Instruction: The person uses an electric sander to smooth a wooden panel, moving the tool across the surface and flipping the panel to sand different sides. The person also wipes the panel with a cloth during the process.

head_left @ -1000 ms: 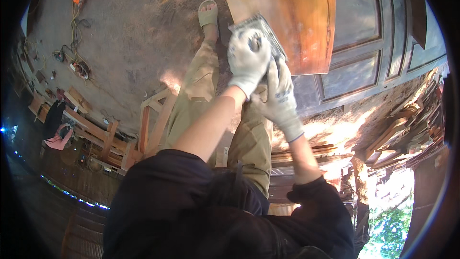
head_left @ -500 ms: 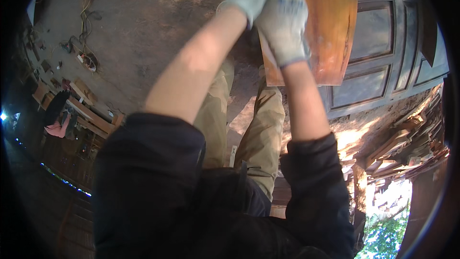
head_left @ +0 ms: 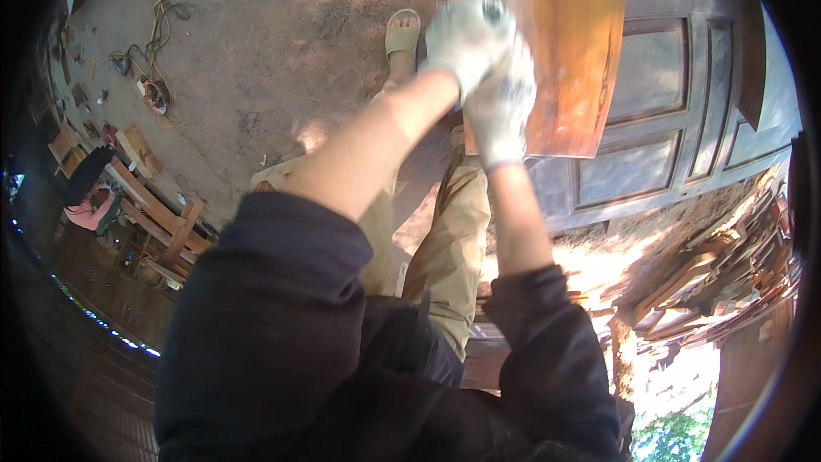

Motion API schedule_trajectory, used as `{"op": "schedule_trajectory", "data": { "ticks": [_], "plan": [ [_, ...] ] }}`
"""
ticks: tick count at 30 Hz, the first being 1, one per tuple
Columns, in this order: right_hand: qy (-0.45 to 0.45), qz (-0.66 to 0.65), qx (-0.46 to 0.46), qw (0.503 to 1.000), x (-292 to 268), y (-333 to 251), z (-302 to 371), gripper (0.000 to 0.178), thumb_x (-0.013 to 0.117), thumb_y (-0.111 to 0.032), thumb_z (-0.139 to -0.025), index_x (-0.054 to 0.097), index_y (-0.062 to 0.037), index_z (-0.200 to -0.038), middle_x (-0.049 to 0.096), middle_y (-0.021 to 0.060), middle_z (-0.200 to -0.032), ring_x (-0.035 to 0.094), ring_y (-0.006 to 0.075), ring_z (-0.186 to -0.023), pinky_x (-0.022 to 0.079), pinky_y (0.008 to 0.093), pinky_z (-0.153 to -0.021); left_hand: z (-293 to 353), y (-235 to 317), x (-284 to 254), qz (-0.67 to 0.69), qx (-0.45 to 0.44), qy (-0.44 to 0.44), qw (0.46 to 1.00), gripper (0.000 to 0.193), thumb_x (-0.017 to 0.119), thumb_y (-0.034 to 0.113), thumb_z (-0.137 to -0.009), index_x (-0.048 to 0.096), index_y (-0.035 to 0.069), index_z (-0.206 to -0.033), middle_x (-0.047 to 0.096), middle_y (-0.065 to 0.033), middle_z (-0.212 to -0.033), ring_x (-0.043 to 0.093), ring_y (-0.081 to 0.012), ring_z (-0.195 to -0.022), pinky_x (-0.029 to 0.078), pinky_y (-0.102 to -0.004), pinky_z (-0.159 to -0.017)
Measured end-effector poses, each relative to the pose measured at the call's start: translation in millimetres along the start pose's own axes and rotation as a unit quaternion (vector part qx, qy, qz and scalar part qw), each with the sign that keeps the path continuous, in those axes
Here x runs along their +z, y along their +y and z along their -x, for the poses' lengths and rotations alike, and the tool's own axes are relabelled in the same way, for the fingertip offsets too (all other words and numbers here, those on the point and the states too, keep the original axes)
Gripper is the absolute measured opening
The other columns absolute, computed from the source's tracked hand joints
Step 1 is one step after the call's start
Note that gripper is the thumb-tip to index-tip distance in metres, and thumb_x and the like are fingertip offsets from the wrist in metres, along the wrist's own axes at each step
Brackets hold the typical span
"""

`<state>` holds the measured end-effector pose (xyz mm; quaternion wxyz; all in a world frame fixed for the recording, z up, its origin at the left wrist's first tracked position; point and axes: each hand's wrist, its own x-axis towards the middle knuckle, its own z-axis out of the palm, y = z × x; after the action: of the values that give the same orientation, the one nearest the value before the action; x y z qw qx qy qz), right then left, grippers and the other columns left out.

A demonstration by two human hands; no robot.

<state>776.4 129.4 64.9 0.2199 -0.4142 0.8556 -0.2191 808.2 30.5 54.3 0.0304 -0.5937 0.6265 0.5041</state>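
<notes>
My left hand [head_left: 469, 41], in a pale work glove, is closed in a fist-like shape at the left side of a glossy orange-brown wooden board [head_left: 575, 51]. Pressed up against it is my right hand [head_left: 503, 113], gloved too and closed, a little nearer to me over the board's left edge. Motion smears both hands. Whatever lies under or inside their fingers is hidden from view.
Beyond the board, a dark panelled door [head_left: 633, 167] lies flat at the right. Stacked wood offcuts [head_left: 727, 265] fill the right side. Cords [head_left: 158, 43] trail over the floor at far left. A person in pink [head_left: 90, 210] crouches by wooden beams [head_left: 154, 205].
Both hands have come back toward me together along the board's left side. My view has shifted, so a sandalled foot now shows beside my left hand.
</notes>
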Motion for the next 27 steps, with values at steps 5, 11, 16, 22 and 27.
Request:
{"op": "schedule_trajectory", "data": {
  "ticks": [5,11,16,22,27],
  "plan": [
    [-0.058,0.029,0.020,0.998,-10.5,43.9,126.3,0.074,0.075,-0.022,-0.081,0.042,0.0024,-0.142,0.053,0.0219,-0.137,0.052,0.0386,-0.127,0.042,0.0458,-0.108,111.9,-52.3,60.2,-0.035,0.020,0.080,0.996,0.021,0.066,0.031,-0.086,0.069,0.011,-0.091,0.069,-0.0166,-0.100,0.066,-0.0361,-0.096,0.053,-0.0474,-0.086],
    [-0.080,0.081,0.029,0.993,0.1,92.0,189.9,0.061,0.060,-0.022,-0.095,0.039,-0.0021,-0.148,0.048,0.0201,-0.145,0.045,0.0349,-0.136,0.038,0.0453,-0.114,184.5,-58.7,60.1,-0.014,-0.065,0.001,0.998,0.096,0.083,0.042,-0.077,0.031,0.005,-0.149,0.037,-0.0284,-0.142,0.041,-0.0466,-0.129,0.037,-0.0520,-0.109],
    [-0.014,0.064,-0.046,0.997,11.8,34.6,70.2,0.067,0.064,-0.027,-0.091,0.041,-0.0044,-0.149,0.049,0.0235,-0.143,0.049,0.0398,-0.132,0.042,0.0479,-0.108,105.1,-35.2,18.0,0.122,-0.009,0.030,0.992,0.114,0.090,0.041,-0.065,0.026,0.009,-0.153,0.034,-0.0297,-0.145,0.038,-0.0492,-0.134,0.037,-0.0540,-0.112],
    [0.053,-0.021,-0.115,0.992,32.1,-58.2,-106.1,0.043,0.072,-0.026,-0.084,0.058,-0.0083,-0.121,0.065,0.0144,-0.108,0.065,0.0342,-0.100,0.054,0.0438,-0.083,-46.1,-2.0,-72.1,0.128,0.081,0.076,0.985,0.086,0.082,0.048,-0.069,0.045,0.012,-0.137,0.048,-0.0263,-0.134,0.047,-0.0467,-0.126,0.043,-0.0511,-0.106],
    [0.049,0.005,-0.076,0.996,36.3,-61.0,-134.7,0.047,0.074,-0.028,-0.083,0.057,-0.0086,-0.122,0.065,0.0149,-0.111,0.066,0.0352,-0.099,0.055,0.0431,-0.081,-68.6,13.2,-71.0,0.077,0.125,0.167,0.975,0.077,0.077,0.052,-0.074,0.053,0.010,-0.134,0.061,-0.0256,-0.126,0.053,-0.0447,-0.123,0.045,-0.0493,-0.103]
  ]
}}
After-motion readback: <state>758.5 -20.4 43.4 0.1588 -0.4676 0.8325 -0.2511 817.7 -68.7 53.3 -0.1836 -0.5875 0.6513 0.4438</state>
